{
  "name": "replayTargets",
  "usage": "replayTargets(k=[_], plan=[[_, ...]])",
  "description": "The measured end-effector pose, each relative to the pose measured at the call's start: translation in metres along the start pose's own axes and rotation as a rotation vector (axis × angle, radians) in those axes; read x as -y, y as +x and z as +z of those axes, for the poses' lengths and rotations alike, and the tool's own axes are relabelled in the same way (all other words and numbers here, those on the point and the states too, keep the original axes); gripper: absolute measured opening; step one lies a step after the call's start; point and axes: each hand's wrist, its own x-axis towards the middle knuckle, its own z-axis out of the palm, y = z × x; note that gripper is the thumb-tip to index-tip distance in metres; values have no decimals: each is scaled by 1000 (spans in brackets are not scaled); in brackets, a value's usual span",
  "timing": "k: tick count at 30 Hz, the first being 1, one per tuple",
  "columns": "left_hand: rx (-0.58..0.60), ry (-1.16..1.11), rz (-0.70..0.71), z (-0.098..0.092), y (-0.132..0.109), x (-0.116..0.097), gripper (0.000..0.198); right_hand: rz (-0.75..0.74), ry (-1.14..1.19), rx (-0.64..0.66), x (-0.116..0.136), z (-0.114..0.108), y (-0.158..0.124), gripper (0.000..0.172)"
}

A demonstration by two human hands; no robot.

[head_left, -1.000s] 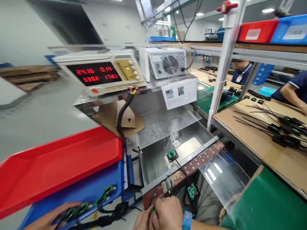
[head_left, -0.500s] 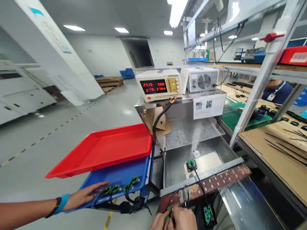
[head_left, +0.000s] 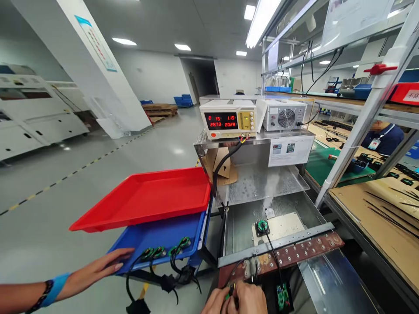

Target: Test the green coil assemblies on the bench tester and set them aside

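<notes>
My left hand [head_left: 98, 269] lies flat with its fingers stretched out on the front left edge of the blue tray [head_left: 157, 237], just left of several green coils with black leads [head_left: 163, 253]. At the bottom edge my right hand [head_left: 238, 300] is closed in a pinch on a small green-tipped part that I cannot name, right below the brown terminal strip [head_left: 294, 255]. A green coil on a black base [head_left: 262, 226] sits on a pale plate in the metal trough [head_left: 242, 222]. Its wire runs down to a small green circuit board [head_left: 282, 295].
A red tray [head_left: 147, 198] is stacked above the blue one. A power supply with red digits [head_left: 229, 118] and a fan unit [head_left: 285, 114] stand on the metal shelf. Benches with cardboard and cables, and a seated person [head_left: 381, 137], are at the right. Open floor lies left.
The view has tilted up and left. My left hand slid back a little from the coils to the blue tray's edge. The meter digits changed. My right hand stays pinched.
</notes>
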Motion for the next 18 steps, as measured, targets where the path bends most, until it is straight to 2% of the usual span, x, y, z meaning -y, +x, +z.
replayTargets(k=[2, 4, 6, 7, 9, 12, 15, 18], plan=[[6, 4, 31, 48, -64, 17, 13, -16, 40, -21, 4, -13, -6, 12], [-8, 102, 155, 100, -134, 40, 19, -17, 59, -42, 7, -23, -10, 11], [151, 264, 252, 139, -187, 59, 17, -22, 68, -52, 9, -30, -12, 12], [202, 330, 293, 152, -204, 65, 17, -27, 73, -57, 9, -31, -12, 12], [275, 428, 353, 162, -216, 71, 18, -40, 86, -68, 8, -31, -12, 12], [283, 466, 385, 157, -211, 71, 26, -45, 106, -82, 5, -30, -12, 12], [195, 402, 345, 155, -218, 69, 32, -23, 167, -106, 6, -37, -12, 12], [128, 257, 236, 163, -246, 61, 39, -4, 381, -143, 13, -56, -8, 15]])
